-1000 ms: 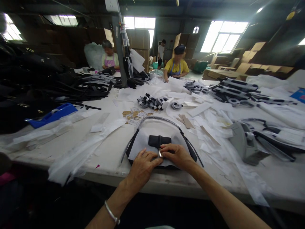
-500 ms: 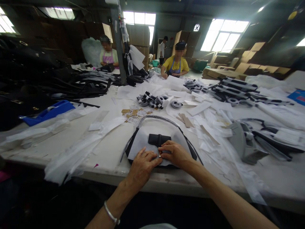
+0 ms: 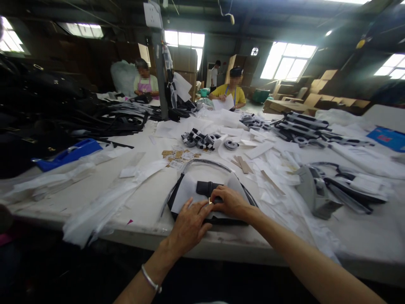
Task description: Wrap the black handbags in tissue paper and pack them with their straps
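Note:
A black handbag (image 3: 218,221) lies on the table before me, a white paper sheet (image 3: 183,195) over its face and its wrapped handle (image 3: 207,161) arched away from me. At the middle sits a black flap tab (image 3: 202,188) with a small gold-coloured metal clasp (image 3: 210,201) below it. My right hand (image 3: 229,202) is pinched at the clasp, its fingers hiding part of it. My left hand (image 3: 190,221) rests flat on the lower front of the bag, fingers stretched out, fingertips close to the clasp and thumb apart.
White wrapping strips (image 3: 104,202) lie left, beside a blue tape dispenser (image 3: 68,154). Beyond the bag are small tags (image 3: 180,156) and rolled straps (image 3: 202,138). A grey dispenser (image 3: 316,190) stands right. Across the table (image 3: 145,190), a person in yellow (image 3: 232,90) holds white paper.
My left thumb has drawn back from the clasp toward the table edge. My right hand stays at the clasp. The person in yellow has lifted a white sheet. The view has tilted up slightly.

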The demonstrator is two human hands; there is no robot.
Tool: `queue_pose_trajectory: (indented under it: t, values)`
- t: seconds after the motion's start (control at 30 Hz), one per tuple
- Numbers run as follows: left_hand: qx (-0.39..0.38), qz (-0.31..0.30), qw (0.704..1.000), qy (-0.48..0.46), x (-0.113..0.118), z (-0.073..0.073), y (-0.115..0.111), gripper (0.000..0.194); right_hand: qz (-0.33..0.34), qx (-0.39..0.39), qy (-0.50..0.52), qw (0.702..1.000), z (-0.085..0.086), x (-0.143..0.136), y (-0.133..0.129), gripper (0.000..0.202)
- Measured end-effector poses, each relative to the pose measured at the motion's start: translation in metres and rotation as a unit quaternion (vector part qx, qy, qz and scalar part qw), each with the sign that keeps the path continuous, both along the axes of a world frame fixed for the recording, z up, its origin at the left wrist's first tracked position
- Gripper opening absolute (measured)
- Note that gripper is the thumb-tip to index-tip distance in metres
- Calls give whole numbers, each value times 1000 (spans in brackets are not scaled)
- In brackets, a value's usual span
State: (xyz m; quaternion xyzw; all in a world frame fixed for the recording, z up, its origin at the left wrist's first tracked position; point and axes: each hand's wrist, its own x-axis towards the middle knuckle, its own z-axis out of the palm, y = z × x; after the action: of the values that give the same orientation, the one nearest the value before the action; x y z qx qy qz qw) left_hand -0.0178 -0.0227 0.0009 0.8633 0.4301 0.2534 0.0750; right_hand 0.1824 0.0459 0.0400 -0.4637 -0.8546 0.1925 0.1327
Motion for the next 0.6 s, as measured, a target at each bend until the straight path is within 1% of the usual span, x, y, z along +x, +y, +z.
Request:
queue_pose_trajectory:
  t: [0.03,0.17,0.23,0.3,0.43,0.5,0.6]
  values:
    - [8,-3,1000,9,1,-1,0,57,1,5,1,1000,-1,1,0,17]
    - [38,-1,999,37,3,-6,1,52,21,9,6,1000,-1,3,1,19]
    - [43,12,998,49,4,-7,1,55,37,-1,15,999,2,2,4,20]
    - [36,14,997,59,5,-5,2,56,39,-11,8,999,7,-1,8,19]
    - [16,-3,997,75,6,-1,4,48,-15,-42,-63,997,19,-11,22,13]
    - [13,-4,997,81,6,1,6,48,-37,-63,-94,993,24,-16,31,10]
    - [-1,-11,996,90,7,3,8,50,-28,-103,-130,986,30,-22,46,7]
